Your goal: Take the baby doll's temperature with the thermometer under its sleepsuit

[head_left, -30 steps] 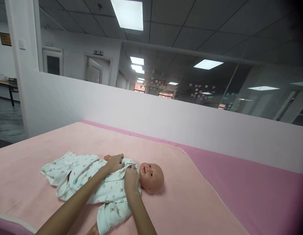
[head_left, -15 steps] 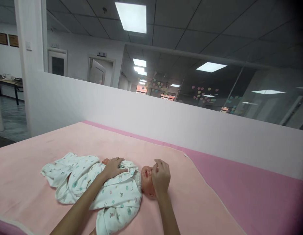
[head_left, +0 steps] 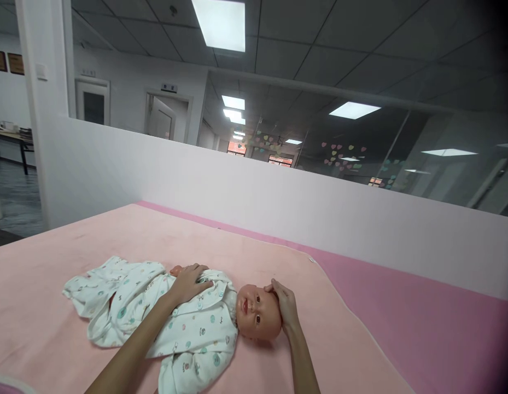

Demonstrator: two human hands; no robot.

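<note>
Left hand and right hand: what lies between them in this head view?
The head view shows the collar end of the printed top, then the doll's head, between the left hand and the right hand.

Against the bare right hand [head_left: 285, 306], a bald, tan plastic doll head [head_left: 251, 323] has replaced the white printed cloth top [head_left: 200, 331].

Doll [head_left: 208, 323] on blanket [head_left: 327, 339], wall [head_left: 237, 186] behind; far left, apparently desk [head_left: 11, 135].

"What's on the surface [head_left: 434, 306]?"
"A peach cloth [head_left: 336, 339], spreading past both hands."
"And on that?"
"A doll [head_left: 206, 325], chest under the left hand [head_left: 191, 282], head against the right hand [head_left: 287, 306]."
</note>
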